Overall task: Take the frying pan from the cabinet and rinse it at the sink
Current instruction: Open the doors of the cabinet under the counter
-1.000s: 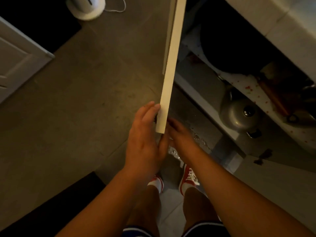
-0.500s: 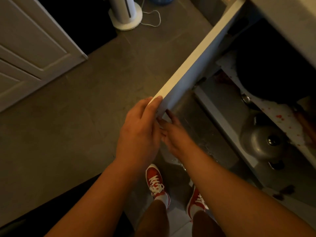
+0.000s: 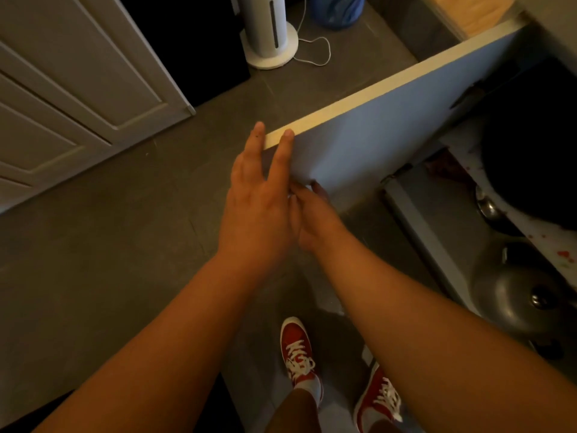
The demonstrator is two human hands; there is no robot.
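Observation:
The white cabinet door [image 3: 390,126] stands swung out over the floor. My left hand [image 3: 259,195] lies flat against its free end, fingers straight and apart, two fingertips straddling the edge. My right hand [image 3: 312,217] is just below, fingers curled on the door's lower corner and partly hidden by the left hand. Inside the cabinet on the right, a large dark frying pan [image 3: 530,151] rests on the upper shelf, mostly in shadow.
A metal pot lid [image 3: 515,295] and a ladle [image 3: 487,207] lie in the cabinet below the pan. A white tower appliance [image 3: 270,35] with its cord stands on the floor behind. A panelled door [image 3: 78,89] is at left. My red shoes [image 3: 296,354] are below.
The cabinet door has swung further open, away from the cabinet. My left fingers have straightened from a grip to a flat touch on its edge. My right hand stays at the lower corner.

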